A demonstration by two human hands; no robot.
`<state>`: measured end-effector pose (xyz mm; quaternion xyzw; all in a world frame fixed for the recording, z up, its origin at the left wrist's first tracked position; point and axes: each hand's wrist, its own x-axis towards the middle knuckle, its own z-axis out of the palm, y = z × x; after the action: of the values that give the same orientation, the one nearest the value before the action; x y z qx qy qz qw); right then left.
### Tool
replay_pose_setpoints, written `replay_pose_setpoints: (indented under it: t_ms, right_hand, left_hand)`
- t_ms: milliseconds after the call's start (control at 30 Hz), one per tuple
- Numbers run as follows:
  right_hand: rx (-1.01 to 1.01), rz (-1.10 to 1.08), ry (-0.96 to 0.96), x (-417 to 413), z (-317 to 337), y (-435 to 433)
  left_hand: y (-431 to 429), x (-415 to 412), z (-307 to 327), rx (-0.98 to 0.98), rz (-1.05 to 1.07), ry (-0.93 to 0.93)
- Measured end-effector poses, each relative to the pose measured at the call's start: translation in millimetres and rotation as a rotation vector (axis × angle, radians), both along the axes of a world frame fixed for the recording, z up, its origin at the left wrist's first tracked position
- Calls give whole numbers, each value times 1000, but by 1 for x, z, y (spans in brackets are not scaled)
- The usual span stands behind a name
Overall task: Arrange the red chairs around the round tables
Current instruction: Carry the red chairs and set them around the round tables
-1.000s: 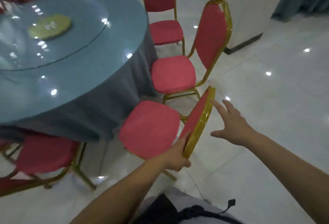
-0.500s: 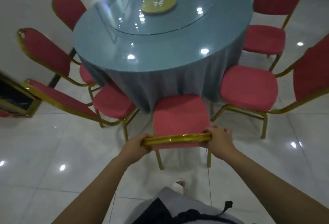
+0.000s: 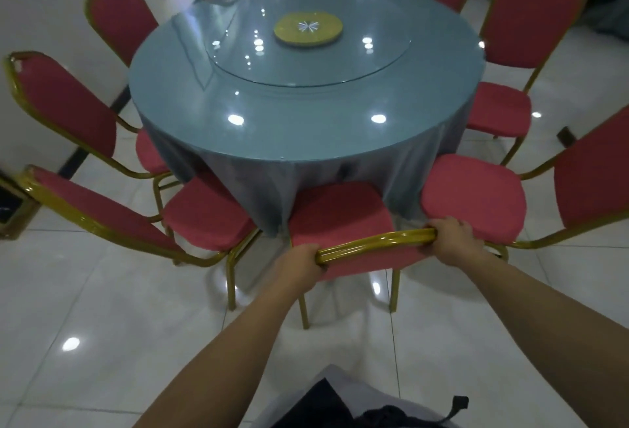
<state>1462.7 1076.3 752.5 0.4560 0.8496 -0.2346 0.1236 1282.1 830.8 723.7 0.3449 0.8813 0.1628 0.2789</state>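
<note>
A red chair (image 3: pixel 340 216) with a gold frame stands straight in front of me, its seat front tucked under the blue cloth of the round table (image 3: pixel 306 114). My left hand (image 3: pixel 299 269) grips the left end of its gold top rail, and my right hand (image 3: pixel 454 240) grips the right end. Red chairs flank it: one at the left (image 3: pixel 204 213) and one at the right (image 3: pixel 473 199), both facing the table. Several more red chairs ring the table's far sides.
A glass turntable with a yellow centre disc (image 3: pixel 308 29) sits on the table. A white wall (image 3: pixel 51 19) runs along the left, close behind the left chairs. Glossy white tile floor (image 3: pixel 102 342) lies around my feet. More red chairs stand beyond the table.
My right hand reached for and took hold of the chair's top rail while I turned to stand squarely behind it. The chair has since slid closer to the table.
</note>
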Motion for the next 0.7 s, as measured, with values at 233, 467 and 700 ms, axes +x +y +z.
replay_pose_setpoints:
  t_ms: [233,467,700]
  right_hand:
    - [36,-41,-17,-10,0,6]
    - [51,-114,50,-11,1,-18]
    - [-36,-124,305,49,9,-36]
  left_hand:
    - [9,-13,1,-22,-57,51]
    - [13,-18,9,-11,-21,54]
    - [34,4,15,1,-106,33]
